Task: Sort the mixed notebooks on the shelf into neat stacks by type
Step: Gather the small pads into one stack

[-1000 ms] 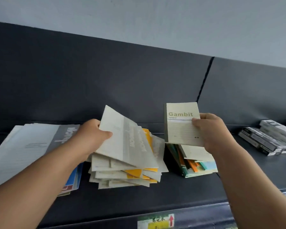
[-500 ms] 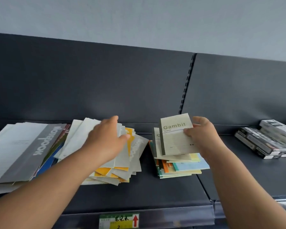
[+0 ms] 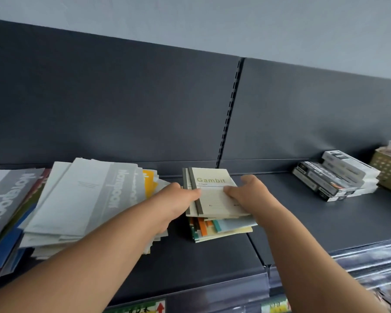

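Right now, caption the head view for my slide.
Left hand and right hand hold a Gambit notebook atop the small stack, beside fanned grey notebooks on the shelf.

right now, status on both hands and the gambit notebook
Left hand and right hand both grip Gambit notebook. Resting on small colourful stack. Fanned grey notebooks close on left, untidy.

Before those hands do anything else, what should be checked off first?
1. Both hands on the Gambit notebook: ok, left hand and right hand hold its sides.
2. Gambit notebook squared with its stack: not ok, colourful notebooks below stick out.
3. Big notebook pile beside it neat: not ok, fanned.
4. Bare shelf to the right: ok.
5. Colourful notebooks all one type: cannot tell.
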The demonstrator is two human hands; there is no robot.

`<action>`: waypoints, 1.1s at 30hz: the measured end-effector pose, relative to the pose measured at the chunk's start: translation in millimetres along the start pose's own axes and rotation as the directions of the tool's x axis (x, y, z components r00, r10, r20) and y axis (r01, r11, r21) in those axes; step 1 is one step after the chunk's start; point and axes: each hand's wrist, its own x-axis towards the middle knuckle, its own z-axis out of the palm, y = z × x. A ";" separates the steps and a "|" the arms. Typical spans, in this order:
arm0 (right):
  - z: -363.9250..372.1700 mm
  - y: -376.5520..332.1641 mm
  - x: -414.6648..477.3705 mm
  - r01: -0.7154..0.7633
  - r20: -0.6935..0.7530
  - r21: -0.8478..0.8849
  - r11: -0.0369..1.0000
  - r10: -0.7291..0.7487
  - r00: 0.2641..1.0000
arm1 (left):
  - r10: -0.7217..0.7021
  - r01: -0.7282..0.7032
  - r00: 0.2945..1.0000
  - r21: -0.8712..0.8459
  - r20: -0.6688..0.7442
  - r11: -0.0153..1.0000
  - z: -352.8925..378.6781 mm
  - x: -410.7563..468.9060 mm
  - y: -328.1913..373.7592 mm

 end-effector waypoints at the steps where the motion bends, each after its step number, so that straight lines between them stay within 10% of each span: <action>1: -2.1 4.2 0.6 -0.014 0.045 -0.018 1.000 0.015 0.999 | -0.022 0.022 1.000 -0.016 -0.009 1.000 4.6 1.9 1.6; 13: -25.3 37.7 38.5 0.003 0.432 0.343 0.939 -0.161 0.887 | -0.064 0.057 0.947 -0.032 -0.316 0.998 67.0 17.8 29.2; 33: -31.3 46.1 60.8 0.194 0.418 0.485 0.853 -0.421 0.805 | -0.022 -0.097 0.826 -0.180 -0.564 0.979 104.8 7.3 38.6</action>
